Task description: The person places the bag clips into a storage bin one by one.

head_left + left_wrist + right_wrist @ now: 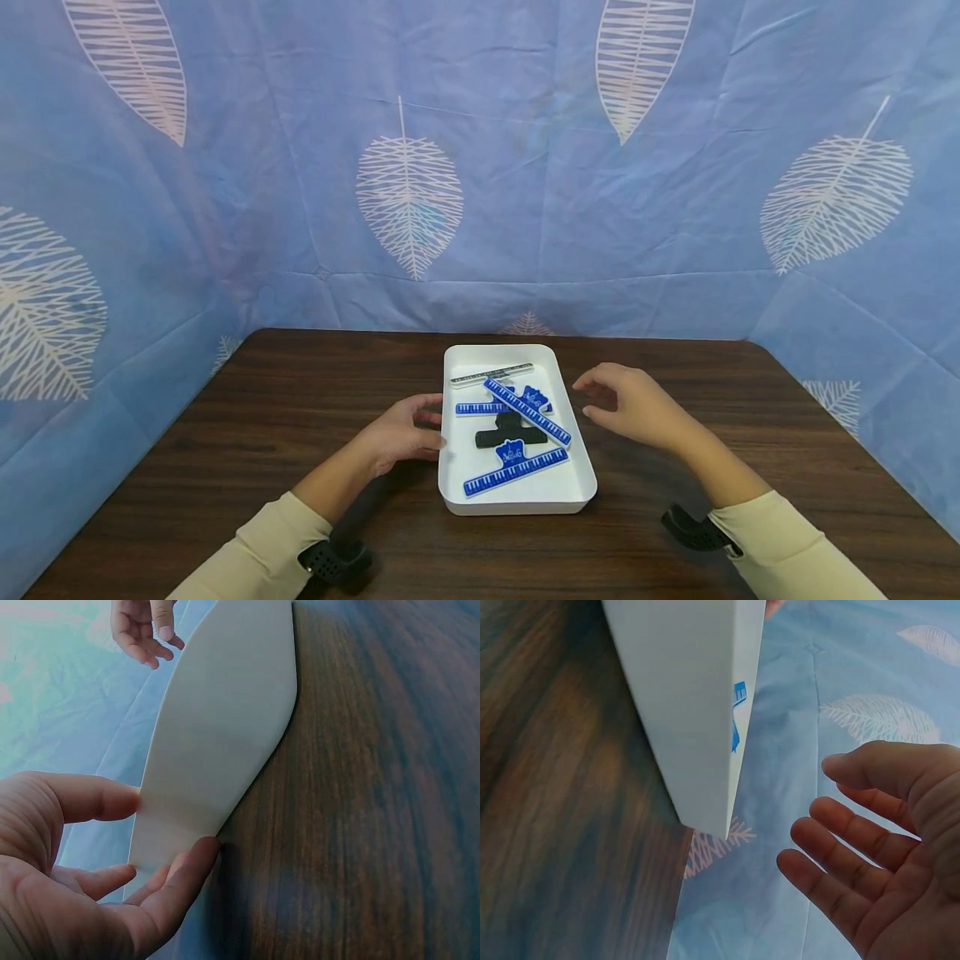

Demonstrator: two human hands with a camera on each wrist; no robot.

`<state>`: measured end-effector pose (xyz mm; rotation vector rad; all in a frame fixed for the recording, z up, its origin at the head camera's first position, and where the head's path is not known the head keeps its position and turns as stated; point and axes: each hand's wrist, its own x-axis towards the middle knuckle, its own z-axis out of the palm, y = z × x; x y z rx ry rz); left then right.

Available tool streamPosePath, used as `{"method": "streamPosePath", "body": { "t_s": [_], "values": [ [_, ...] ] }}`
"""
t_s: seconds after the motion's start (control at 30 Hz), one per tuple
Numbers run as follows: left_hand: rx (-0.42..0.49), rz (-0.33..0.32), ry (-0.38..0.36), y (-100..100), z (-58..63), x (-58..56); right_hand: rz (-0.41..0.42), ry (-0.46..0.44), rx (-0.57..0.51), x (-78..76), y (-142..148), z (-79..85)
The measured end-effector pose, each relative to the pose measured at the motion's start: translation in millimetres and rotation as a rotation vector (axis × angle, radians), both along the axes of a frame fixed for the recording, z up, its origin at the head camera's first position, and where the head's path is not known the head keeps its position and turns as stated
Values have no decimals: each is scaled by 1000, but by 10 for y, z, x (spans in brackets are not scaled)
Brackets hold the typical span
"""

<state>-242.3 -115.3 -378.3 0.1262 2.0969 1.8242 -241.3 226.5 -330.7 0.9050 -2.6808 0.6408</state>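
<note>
A shallow white tray lies on the table, its long sides running away from me. Inside it are several clips: a blue clip with a piano-key print nearest, a black clip in the middle, two crossed blue clips behind, and a pale clip with black markings at the far end. My left hand touches the tray's left wall with its fingertips, also seen in the left wrist view. My right hand hovers beside the right wall, apart from it, fingers loosely bent and holding nothing.
The dark wood-grain table spreads around the tray. A blue cloth with white leaf prints hangs behind the table and along its sides. A black band is on the left wrist, another black band on the right.
</note>
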Motion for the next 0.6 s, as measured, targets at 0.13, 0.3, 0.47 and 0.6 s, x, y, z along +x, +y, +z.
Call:
{"method": "streamPosePath", "body": {
  "t_s": [0.13,0.3,0.47,0.6],
  "values": [
    [-34,7,25,0,-5,4,-13,-17,-9,47,64,-30],
    [-129,24,87,0,-2,35,-34,-25,-3,110,116,-41],
    [-218,36,165,-4,0,82,-51,2,-11,175,188,-22],
    [-290,33,240,-6,13,124,-55,34,1,212,246,-27]
  ]
}}
